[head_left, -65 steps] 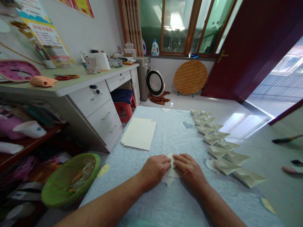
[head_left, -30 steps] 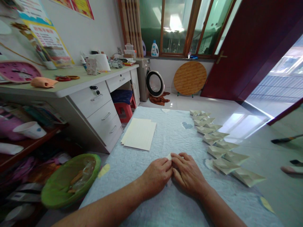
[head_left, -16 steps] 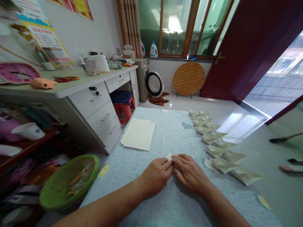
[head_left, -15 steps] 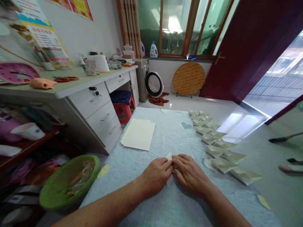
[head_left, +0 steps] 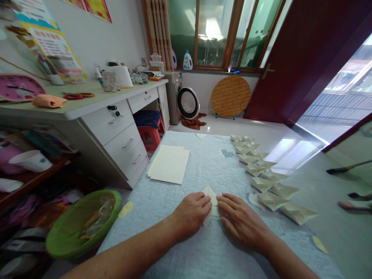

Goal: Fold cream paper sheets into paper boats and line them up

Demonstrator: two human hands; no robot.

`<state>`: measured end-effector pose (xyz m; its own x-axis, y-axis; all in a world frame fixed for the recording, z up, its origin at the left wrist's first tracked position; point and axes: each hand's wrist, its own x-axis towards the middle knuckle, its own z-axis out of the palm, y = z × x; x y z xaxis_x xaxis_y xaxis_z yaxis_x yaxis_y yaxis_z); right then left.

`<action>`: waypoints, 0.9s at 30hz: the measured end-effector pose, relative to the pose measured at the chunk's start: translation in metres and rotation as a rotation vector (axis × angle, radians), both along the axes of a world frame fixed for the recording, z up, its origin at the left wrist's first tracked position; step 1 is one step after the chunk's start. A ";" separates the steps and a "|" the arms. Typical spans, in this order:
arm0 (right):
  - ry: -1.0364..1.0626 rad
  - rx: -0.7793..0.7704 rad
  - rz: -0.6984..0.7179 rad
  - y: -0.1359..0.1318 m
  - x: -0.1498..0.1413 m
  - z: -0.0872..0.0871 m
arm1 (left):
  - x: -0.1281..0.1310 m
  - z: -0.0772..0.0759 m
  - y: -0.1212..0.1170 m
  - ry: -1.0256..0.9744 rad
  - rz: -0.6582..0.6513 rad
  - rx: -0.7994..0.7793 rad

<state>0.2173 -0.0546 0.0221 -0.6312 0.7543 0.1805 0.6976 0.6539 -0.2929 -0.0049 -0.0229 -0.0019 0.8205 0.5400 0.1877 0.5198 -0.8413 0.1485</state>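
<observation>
A small folded sheet of pale paper (head_left: 211, 193), pointed at its far end, lies on the light blue quilted cloth. At its left side, my left hand (head_left: 193, 211) has its bent fingers closed on the paper. My right hand (head_left: 240, 219) lies flat at the right side, fingers stretched out and fingertips by the edge, thumb apart. My fingers cover parts of the paper's sides. Off to the right stand several folded paper boats (head_left: 273, 200) in a double row. Beyond my left hand is a stack of flat pale paper sheets (head_left: 170, 164).
The quilted cloth (head_left: 200, 170) covers the surface under my hands. A green basket (head_left: 83, 224) stands low on the left, below a white desk (head_left: 116, 128). Farther back are a red stool (head_left: 149, 130), an open-doored washing machine (head_left: 174, 97) and a round wooden tabletop (head_left: 231, 96).
My right hand has moved slightly right, away from my left, and its fingers have flattened. More of the folded paper shows between the hands. The view has shifted slightly.
</observation>
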 end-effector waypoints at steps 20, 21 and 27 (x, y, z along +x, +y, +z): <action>-0.080 -0.058 -0.003 -0.019 0.020 0.011 | -0.007 0.001 -0.001 -0.037 -0.016 0.001; -0.075 -0.062 -0.003 -0.018 0.020 0.011 | -0.008 0.001 -0.001 -0.038 -0.017 0.006; -0.060 -0.070 -0.025 -0.019 0.022 0.018 | -0.007 0.001 0.000 -0.036 -0.026 0.016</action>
